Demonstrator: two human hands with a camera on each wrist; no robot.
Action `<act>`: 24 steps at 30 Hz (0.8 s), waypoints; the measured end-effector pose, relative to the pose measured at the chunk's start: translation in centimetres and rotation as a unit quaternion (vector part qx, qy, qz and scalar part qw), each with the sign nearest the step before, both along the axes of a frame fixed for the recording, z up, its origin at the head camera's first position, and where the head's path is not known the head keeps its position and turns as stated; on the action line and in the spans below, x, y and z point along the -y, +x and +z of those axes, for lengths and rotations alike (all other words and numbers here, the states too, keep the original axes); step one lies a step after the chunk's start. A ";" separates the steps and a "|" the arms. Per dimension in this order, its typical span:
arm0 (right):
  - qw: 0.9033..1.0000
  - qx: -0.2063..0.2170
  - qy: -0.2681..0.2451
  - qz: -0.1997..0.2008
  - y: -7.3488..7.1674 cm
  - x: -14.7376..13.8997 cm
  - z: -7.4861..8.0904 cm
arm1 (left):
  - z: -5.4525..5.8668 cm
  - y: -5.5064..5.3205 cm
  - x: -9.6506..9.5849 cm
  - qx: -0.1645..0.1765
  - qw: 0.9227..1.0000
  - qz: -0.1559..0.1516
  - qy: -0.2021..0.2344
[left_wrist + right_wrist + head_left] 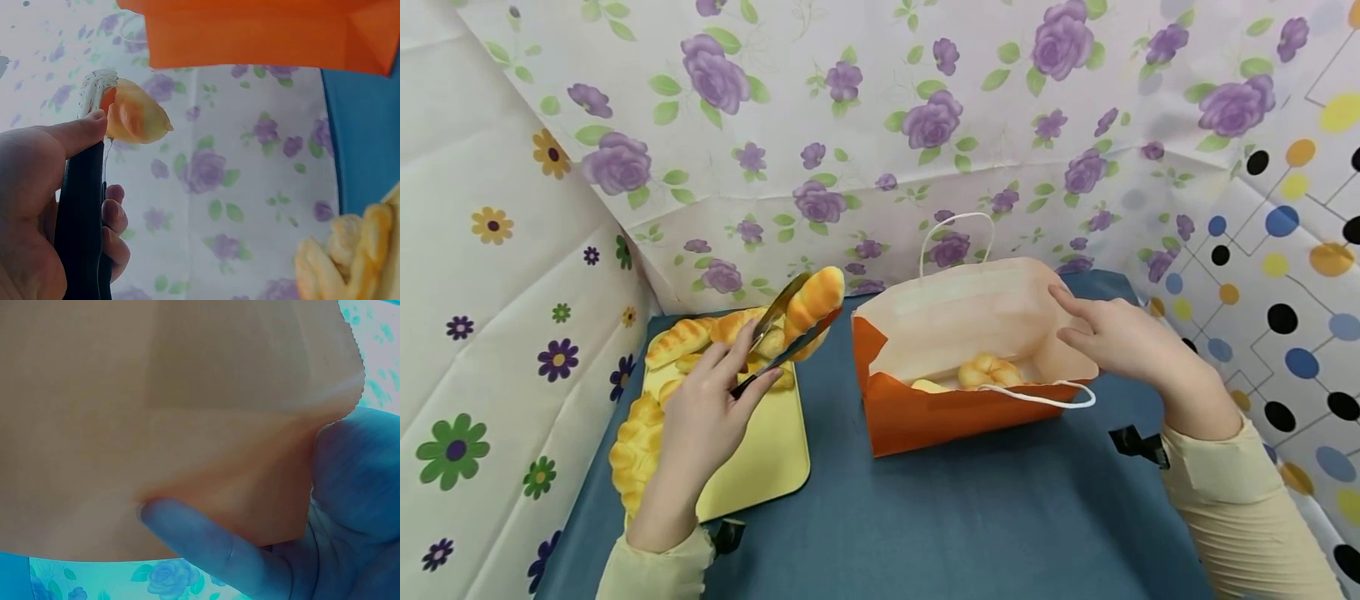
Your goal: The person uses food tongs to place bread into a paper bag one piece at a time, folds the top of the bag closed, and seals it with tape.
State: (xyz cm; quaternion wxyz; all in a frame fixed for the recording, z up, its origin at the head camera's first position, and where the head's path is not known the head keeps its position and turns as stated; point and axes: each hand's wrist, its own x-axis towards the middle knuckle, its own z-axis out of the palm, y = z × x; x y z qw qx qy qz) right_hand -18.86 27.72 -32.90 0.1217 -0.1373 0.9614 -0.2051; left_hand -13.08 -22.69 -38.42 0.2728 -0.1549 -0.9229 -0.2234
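My left hand [711, 412] grips black-handled metal tongs [778, 358], thumb along the handle. Between their tips is a golden bread roll [815, 302], raised above the yellow tray [767, 467]; in the left wrist view the roll [139, 115] sticks out past the tongs. To the right stands an orange paper bag [947, 422], its mouth wide and its pale inside showing. A round knotted bun [988, 371] lies in the bag. My right hand [1120, 333] holds the bag's right rim. In the right wrist view one digit presses the paper [206, 450], whose rim runs beside the palm.
Several bread pieces [643, 446] are heaped along the tray's left and back. White twisted handles [1037, 398] stick out from the bag's front and back. A blue cloth [940, 517] covers the table; a flowered sheet [865, 125] hangs behind it.
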 end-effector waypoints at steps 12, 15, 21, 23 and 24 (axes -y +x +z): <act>1.000 -0.003 -0.003 -0.002 0.1 0.0 -0.1 | 3.6 -1.4 -3.6 -0.031 0.996 -0.083 -0.028; 1.000 -0.002 -0.007 -0.001 0.2 -0.1 -0.1 | 4.4 -1.8 -4.8 -0.035 0.992 -0.109 -0.052; 1.000 -0.003 -0.007 -0.002 0.3 -0.1 0.0 | 6.2 -2.7 -7.5 -0.046 0.980 -0.153 -0.117; 1.000 -0.004 -0.006 -0.002 0.3 -0.1 0.0 | 6.8 -3.0 -8.4 -0.056 0.974 -0.165 -0.142; 1.000 -0.005 -0.005 -0.001 0.3 -0.1 0.0 | 7.0 -3.1 -8.9 -0.060 0.971 -0.171 -0.154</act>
